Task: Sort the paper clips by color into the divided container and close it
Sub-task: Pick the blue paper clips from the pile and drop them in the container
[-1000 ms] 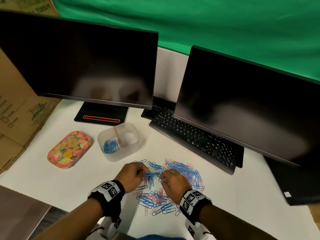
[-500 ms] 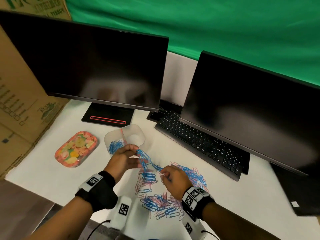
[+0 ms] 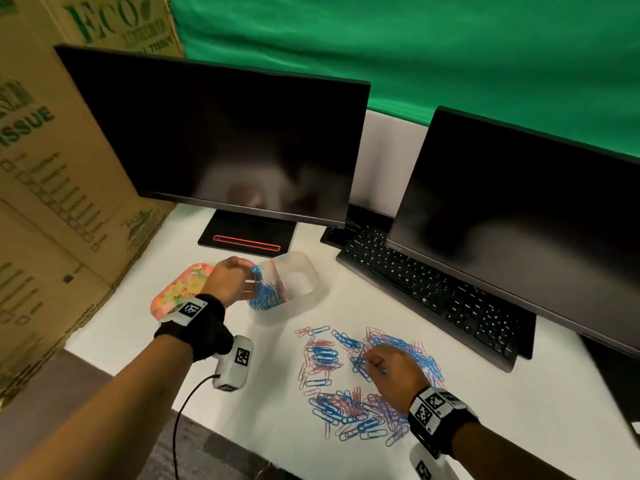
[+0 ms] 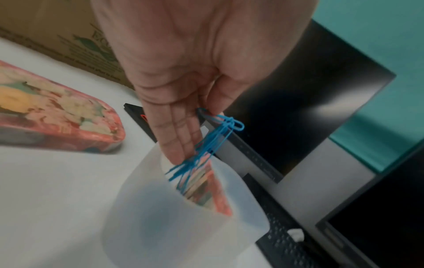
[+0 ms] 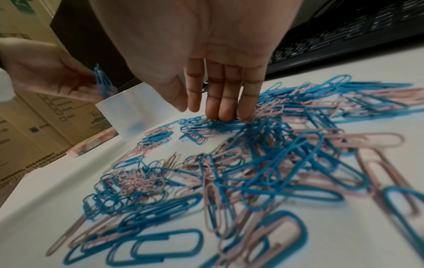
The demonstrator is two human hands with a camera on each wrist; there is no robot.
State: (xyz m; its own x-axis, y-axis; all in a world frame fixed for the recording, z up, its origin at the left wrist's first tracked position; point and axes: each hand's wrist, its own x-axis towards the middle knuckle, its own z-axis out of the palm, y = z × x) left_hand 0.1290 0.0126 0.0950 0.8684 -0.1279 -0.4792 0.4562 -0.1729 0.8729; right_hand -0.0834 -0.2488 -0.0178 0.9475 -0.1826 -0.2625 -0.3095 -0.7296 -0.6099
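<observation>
Dropping blue clips, pinched in our left hand, into container at 11 o'clock; right hand, fingers straight, touches pile. Next: release.

An office desk, by the look of it; two dark monitors and a black keyboard on a white tabletop; a green backdrop behind; cardboard boxes alongside.
</observation>
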